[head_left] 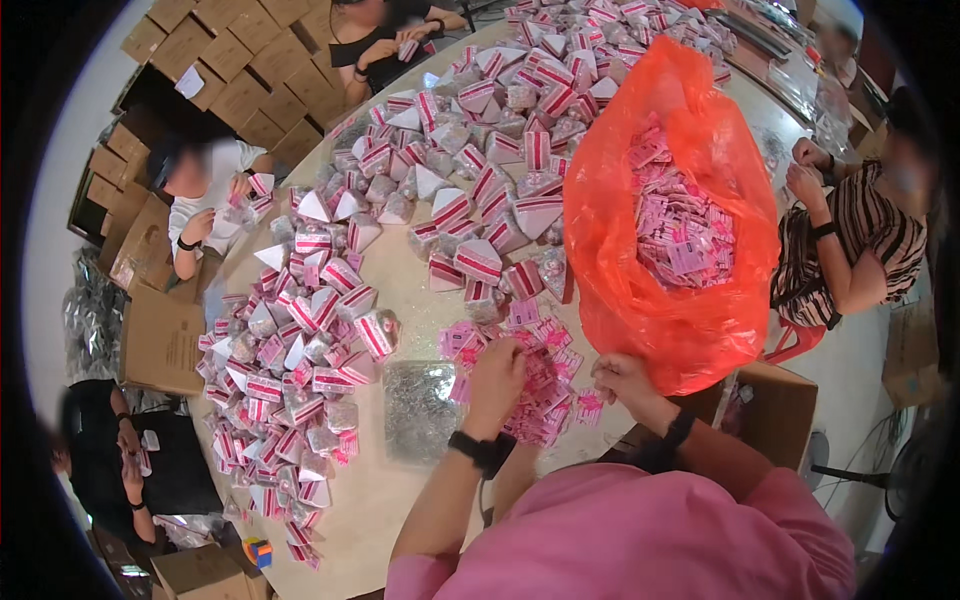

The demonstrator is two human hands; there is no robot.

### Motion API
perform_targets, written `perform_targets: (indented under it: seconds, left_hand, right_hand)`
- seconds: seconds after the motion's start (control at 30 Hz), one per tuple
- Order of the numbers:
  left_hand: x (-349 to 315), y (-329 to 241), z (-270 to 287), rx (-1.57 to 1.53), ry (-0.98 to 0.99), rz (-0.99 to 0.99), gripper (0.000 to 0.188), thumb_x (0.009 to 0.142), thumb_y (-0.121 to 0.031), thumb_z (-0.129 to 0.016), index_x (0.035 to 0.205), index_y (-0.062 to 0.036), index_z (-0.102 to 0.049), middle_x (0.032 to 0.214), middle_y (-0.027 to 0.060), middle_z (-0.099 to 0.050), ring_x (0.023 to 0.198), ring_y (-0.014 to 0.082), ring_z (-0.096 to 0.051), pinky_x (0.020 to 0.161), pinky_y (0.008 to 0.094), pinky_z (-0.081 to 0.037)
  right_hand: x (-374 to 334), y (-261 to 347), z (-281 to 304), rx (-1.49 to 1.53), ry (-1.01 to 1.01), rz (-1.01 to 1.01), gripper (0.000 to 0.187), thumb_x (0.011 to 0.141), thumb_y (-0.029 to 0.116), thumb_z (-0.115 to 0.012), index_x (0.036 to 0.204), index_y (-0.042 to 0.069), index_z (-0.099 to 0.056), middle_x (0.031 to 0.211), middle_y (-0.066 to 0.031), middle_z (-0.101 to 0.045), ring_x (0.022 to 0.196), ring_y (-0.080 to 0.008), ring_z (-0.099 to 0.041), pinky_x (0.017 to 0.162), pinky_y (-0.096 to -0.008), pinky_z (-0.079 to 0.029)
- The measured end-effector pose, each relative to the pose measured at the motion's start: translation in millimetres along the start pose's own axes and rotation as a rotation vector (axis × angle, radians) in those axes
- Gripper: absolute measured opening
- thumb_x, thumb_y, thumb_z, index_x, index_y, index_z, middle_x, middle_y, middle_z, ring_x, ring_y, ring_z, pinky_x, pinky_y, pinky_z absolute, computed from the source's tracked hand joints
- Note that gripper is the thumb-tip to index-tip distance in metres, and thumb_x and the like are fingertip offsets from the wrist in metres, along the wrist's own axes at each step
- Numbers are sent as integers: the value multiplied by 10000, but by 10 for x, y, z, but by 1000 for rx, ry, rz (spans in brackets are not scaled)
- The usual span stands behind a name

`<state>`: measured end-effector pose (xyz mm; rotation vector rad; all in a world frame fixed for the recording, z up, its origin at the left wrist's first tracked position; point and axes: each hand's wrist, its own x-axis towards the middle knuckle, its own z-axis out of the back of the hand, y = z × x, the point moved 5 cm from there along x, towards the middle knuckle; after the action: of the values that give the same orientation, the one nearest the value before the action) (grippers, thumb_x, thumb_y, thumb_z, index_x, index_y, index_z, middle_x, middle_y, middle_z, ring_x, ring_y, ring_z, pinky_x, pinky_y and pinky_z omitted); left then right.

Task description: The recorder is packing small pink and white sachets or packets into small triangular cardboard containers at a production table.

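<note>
My left hand (497, 372) is over a loose pile of small flat pink printed packets (545, 385), its fingers curled in. Whatever it may pinch is hidden. My right hand (628, 382) is closed at the fingertips, just right of the pile and beside the lower edge of a red plastic bag (610, 280). Any thing between those fingers is too small to make out. More of the same pink packets (685, 225) fill the open bag. Left of my left hand lies a flat clear plastic sheet or stack of clear film (422, 410).
Wedge-shaped clear packs with pink and white bands (290, 360) heap across the table (375, 540). Several people sit around it, handling packs. An open carton (770, 415) stands by my right arm. Stacked cartons (230, 60) line the far left wall.
</note>
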<state>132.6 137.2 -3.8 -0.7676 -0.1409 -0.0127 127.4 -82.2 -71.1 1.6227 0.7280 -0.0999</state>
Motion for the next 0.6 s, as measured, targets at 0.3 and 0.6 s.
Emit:
perform_targets:
  seconds: [0.3,0.6]
  left_hand:
    - [351,19,-761,573,75,-27,270,749,-157,-592,984,-28,-557,1018,142,-552,980,317,-505,796,473,-417]
    - [406,194,-788,324,-31,-33,153,690,-137,-629,806,-47,-587,754,159,-603,738,360,-575,681,466,-446]
  right_hand:
    - [-302,-85,279,-38,-31,-61,69,870,76,-541,883,24,-584,729,-28,-576,596,-88,-539,525,-220,-436]
    - [-212,-162,270,-56,-1,-78,72,863,81,-551,886,25,-589,717,-24,-572,588,-85,-539,514,-215,-430]
